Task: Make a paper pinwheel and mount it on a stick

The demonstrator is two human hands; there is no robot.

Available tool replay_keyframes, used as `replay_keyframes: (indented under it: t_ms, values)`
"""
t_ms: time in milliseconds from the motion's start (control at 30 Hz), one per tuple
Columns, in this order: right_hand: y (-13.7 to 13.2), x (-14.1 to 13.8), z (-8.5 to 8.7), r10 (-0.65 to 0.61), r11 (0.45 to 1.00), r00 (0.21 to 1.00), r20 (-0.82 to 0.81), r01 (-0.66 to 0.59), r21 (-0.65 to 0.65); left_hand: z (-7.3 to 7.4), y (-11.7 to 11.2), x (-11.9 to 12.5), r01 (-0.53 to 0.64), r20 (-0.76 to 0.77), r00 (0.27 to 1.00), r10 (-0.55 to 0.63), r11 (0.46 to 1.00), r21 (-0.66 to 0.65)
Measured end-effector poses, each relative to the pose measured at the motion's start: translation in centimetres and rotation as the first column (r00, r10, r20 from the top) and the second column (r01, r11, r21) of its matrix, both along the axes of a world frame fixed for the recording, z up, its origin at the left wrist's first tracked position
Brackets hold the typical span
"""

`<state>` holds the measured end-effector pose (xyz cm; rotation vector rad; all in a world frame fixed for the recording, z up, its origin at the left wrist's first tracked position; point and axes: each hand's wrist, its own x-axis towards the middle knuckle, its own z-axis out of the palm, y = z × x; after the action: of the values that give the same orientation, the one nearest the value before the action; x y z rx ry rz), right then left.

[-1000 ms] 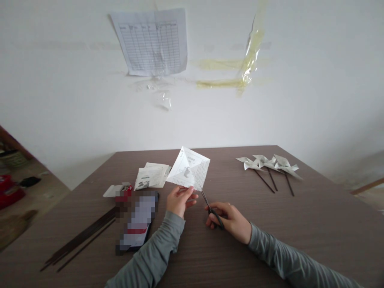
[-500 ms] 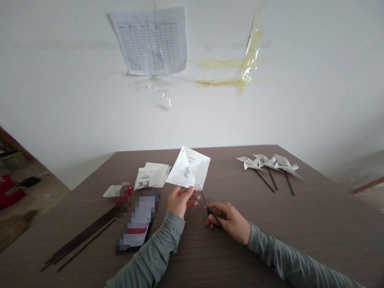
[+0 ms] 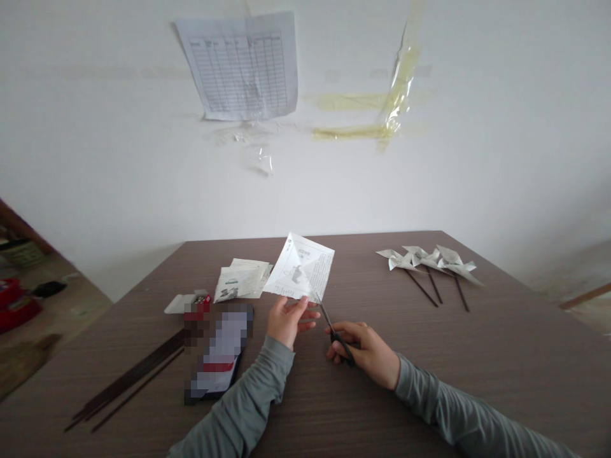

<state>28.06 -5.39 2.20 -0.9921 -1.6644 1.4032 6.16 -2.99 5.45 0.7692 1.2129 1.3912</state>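
My left hand (image 3: 286, 320) pinches the lower edge of a square printed paper sheet (image 3: 300, 273) and holds it tilted above the brown table (image 3: 501, 356). My right hand (image 3: 365, 350) is closed round the handles of black scissors (image 3: 334, 327). The blades point up and left, and their tips meet the sheet's lower corner. Both forearms wear grey sleeves.
Three paper pinwheels on dark sticks (image 3: 429, 262) lie at the far right. A stack of printed papers (image 3: 241, 278) and a small box (image 3: 187, 301) lie left of the sheet. Several dark sticks (image 3: 128, 381) lie at the near left beside a blurred flat object (image 3: 217, 353).
Almost nothing differs. The scissor blades have shifted slightly at the sheet's lower corner; both hands stay where they were.
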Motion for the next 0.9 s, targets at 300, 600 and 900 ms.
replay_keyframes:
  t_ms: [300,600,900]
  values:
    - [0.38,0.18,-0.65,0.024,1.000,1.000,-0.005,-0.024,-0.001,-0.41,0.47,-0.38,0.020,-0.025,0.999,-0.020,1.000,-0.006]
    - [0.24,0.13,-0.69,0.007,1.000,1.000,-0.004,-0.007,-0.003,-0.33,0.12,-0.18,0.012,-0.024,1.000,-0.012,1.000,0.017]
    - [0.26,0.20,-0.82,0.011,1.000,1.000,-0.004,-0.011,-0.005,-0.15,0.11,-0.24,0.007,-0.026,1.000,-0.007,1.000,0.023]
